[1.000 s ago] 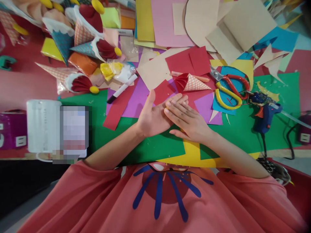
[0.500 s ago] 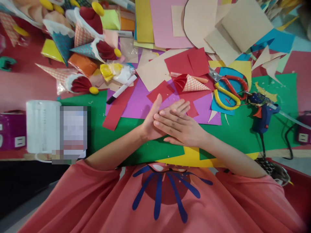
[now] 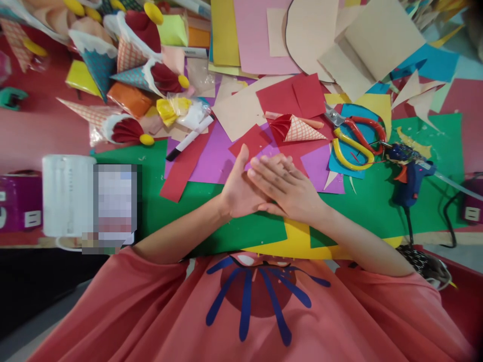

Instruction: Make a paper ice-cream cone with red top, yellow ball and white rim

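Observation:
My left hand is turned palm up with its thumb raised and fingers stretched out. Across its palm lies my right hand, flat, with its fingers extended. The palms meet, so anything between them is hidden. Just beyond the fingers, a checked paper cone with a pleated red top lies on red paper. Scissors with red and yellow handles rest to the right of the cone. A black-capped white marker lies to the left. Beneath the hands spread purple paper and a green sheet.
A blue glue gun with a cord sits at the right. Several finished paper cones and packets of coloured clay crowd the upper left. A white box and a blurred-out device stand at the left. Beige sheets lie at the back.
My right hand has slid slightly to the right and up over the left palm, covering more of the left fingers. Everything on the table stays as it was.

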Available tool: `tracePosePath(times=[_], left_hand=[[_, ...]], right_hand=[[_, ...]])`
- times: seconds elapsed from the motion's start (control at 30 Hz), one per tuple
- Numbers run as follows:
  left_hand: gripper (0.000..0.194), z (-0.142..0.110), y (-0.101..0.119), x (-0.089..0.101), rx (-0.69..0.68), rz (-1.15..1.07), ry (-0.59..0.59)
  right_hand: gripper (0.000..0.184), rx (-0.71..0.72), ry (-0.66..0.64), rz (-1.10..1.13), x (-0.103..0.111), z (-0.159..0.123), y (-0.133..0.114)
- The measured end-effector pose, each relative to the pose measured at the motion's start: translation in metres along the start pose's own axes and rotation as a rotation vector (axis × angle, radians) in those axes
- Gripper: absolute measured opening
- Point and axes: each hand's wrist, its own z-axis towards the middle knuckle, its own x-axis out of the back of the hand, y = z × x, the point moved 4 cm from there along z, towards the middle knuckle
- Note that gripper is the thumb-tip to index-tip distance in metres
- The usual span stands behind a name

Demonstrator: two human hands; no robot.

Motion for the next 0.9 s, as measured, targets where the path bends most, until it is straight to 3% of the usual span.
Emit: tracePosePath(times=[0.1,0.2,0.33,0.47,0.57,0.67,0.8,0.9], left_hand=[[0.072,-0.005,0.016,-0.002,-0.164,-0.007,0.017],[0.073,-0.009,0.031,-0.003,-0.299,-0.02,0.04],[0.069,-0.007,0.02,-0.002,-0.225,-0.012,0.014],[0.072,-0.003,0.002,-0.001,-0.041,-0.013,0.027],[0.07,-0.005,0.015,-0.001,-0.182,0.024,0.026],[0.073,-0.008,0.029,-0.001,-0.296,0.008,0.019],[0.069,-0.006,0.027,0.0,-0.276,-0.02,0.01],[0.07,-0.003,0.013,0.0,-0.167,-0.027,0.014]], right_hand=[[0.063,-0.092,0.022,-0.008,0.003,-0.005,0.011],[0.057,0.001,0.019,0.017,0.004,-0.006,0.004],[0.048,0.152,-0.038,0.038,0.0,-0.002,-0.013],[0.055,-0.086,-0.028,0.072,0.001,-0.002,0.001],[0.055,-0.158,0.033,0.064,0.005,-0.008,0.014],[0.051,-0.065,0.063,0.055,0.007,-0.012,0.012],[0.05,0.133,-0.004,0.082,0.004,-0.007,-0.007],[0.054,0.069,-0.074,0.092,-0.001,-0.002,-0.007]])
